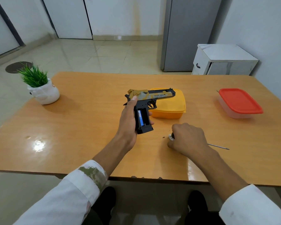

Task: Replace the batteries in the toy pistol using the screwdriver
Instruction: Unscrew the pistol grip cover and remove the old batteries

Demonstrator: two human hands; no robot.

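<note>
Head view shows the left hand [128, 117] wrapped around the grip of the toy pistol [146, 108], thumb up on the rear of the slide, holding it raised above the middle of the counter [88, 127] with the muzzle pointing toward the right edge. The grip's side cover is off, and one blue battery [141, 118] sits in the left slot of the open compartment while the slot beside it looks empty. The right hand [187, 138] rests knuckles-up on the counter toward the near edge, fingers curled down over a small dark and white object [171, 137] that I cannot identify; it may be a battery. I cannot tell whether the fingers actually pinch it or only cover it. A thin metal shaft, probably the screwdriver [219, 146], pokes out from behind that hand toward the right edge. A tiny dark speck [163, 136], possibly the cover screw, lies loose just left of the right hand, and this is the main risk: a sweep of the hand or wrist could flick it off the counter. With the compartment open and facing up and sideways, tilting the pistol could let the seated battery slip out. The cover itself is not visible, so it could be misplaced. A yellow lidded box [170, 108] sits just behind the pistol, a red-lidded box [240, 101] near the right edge, and a potted plant [42, 88] near the far left corner.
</note>
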